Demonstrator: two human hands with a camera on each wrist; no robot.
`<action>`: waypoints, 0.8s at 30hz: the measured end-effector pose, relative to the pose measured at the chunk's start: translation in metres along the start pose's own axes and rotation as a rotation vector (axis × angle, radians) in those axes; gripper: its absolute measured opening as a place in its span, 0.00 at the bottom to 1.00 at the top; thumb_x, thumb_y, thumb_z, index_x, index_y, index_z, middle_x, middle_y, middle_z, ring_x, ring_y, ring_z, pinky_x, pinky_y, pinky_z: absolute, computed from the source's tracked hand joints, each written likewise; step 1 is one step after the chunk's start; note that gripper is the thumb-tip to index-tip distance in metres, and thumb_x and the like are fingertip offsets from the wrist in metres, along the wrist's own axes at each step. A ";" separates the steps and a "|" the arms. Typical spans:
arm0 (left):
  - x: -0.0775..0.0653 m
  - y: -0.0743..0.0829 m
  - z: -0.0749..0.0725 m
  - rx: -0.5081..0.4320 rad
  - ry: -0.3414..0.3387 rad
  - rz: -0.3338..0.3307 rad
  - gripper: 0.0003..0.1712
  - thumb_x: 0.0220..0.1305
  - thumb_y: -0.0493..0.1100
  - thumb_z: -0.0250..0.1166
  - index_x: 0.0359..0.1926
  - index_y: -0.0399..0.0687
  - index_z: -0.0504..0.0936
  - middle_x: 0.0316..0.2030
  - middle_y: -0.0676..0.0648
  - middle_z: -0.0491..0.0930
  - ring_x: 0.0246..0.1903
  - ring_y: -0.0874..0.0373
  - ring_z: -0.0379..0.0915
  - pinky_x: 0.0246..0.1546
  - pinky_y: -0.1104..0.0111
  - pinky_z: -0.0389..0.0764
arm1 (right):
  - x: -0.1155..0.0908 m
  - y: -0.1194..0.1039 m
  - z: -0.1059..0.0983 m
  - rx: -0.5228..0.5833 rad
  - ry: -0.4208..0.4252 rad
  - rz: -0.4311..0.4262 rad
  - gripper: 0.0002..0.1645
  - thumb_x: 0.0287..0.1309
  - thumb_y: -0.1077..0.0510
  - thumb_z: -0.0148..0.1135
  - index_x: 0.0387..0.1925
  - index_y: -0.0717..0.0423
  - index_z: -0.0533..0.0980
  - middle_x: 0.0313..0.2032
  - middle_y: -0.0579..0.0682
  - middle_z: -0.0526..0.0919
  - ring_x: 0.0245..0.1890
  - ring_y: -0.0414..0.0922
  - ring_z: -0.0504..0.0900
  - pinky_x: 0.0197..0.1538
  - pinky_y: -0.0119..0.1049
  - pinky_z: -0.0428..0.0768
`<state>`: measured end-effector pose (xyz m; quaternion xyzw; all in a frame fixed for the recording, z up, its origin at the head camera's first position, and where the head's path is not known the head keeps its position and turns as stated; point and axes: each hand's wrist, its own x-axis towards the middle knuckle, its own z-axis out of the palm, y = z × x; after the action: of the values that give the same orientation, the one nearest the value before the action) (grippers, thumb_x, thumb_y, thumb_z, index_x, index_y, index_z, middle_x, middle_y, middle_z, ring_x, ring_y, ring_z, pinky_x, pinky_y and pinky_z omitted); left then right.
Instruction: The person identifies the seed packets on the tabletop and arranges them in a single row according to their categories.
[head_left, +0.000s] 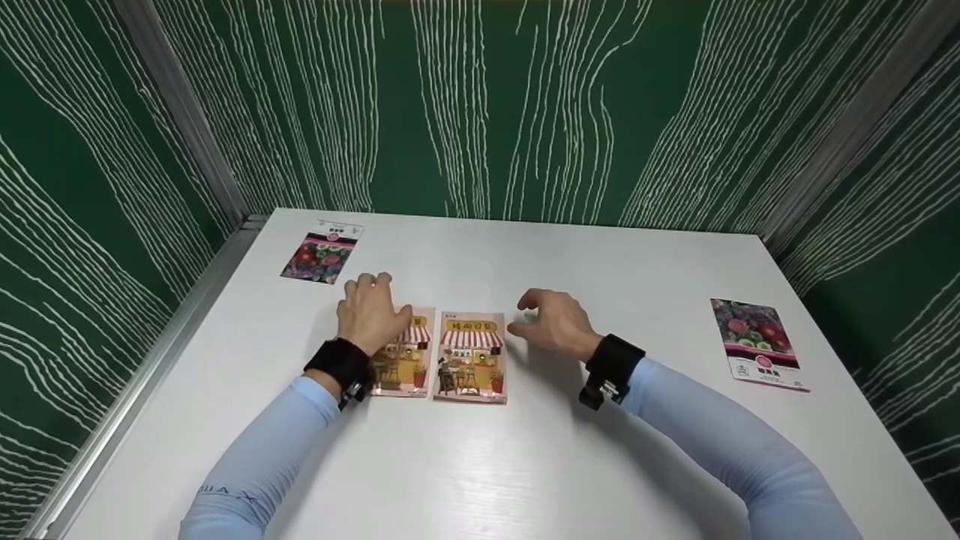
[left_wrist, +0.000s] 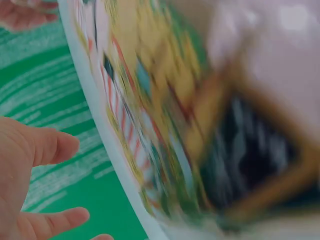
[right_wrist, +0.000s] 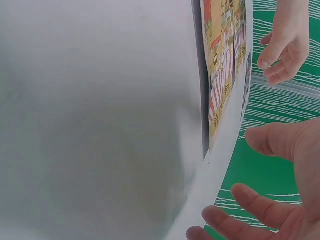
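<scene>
Two matching seed packets with a red-striped awning and a shop front lie side by side in the middle of the table. My left hand (head_left: 367,315) is over the upper left part of the left packet (head_left: 405,367), hiding some of it; whether it touches cannot be told. In the left wrist view, the thumb (left_wrist: 57,146) and fingers are spread apart with nothing between them. Just right of the right packet (head_left: 470,360), my right hand (head_left: 555,322) hovers with its thumb and fingers parted. The right wrist view shows that hand's fingers (right_wrist: 260,205) holding nothing.
A flower-picture packet (head_left: 322,253) lies at the table's back left. Another flower packet (head_left: 761,345), turned the other way round, lies near the right edge. The white table (head_left: 480,465) is bordered by green, white-lined walls (head_left: 480,112) at the back and sides.
</scene>
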<state>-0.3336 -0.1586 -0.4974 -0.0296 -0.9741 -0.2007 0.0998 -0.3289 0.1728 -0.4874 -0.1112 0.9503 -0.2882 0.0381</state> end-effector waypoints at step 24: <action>0.063 -0.075 -0.002 -0.023 -0.161 -0.196 0.54 0.79 0.66 0.62 0.87 0.33 0.59 0.86 0.24 0.55 0.84 0.20 0.52 0.81 0.29 0.65 | -0.007 0.007 -0.001 0.003 0.021 -0.012 0.28 0.65 0.43 0.76 0.56 0.59 0.87 0.59 0.60 0.92 0.63 0.61 0.88 0.68 0.59 0.83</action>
<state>-0.4023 -0.2275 -0.5113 0.0486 -0.9748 -0.2178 0.0010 -0.3238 0.1804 -0.4908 -0.1140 0.9495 -0.2910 0.0265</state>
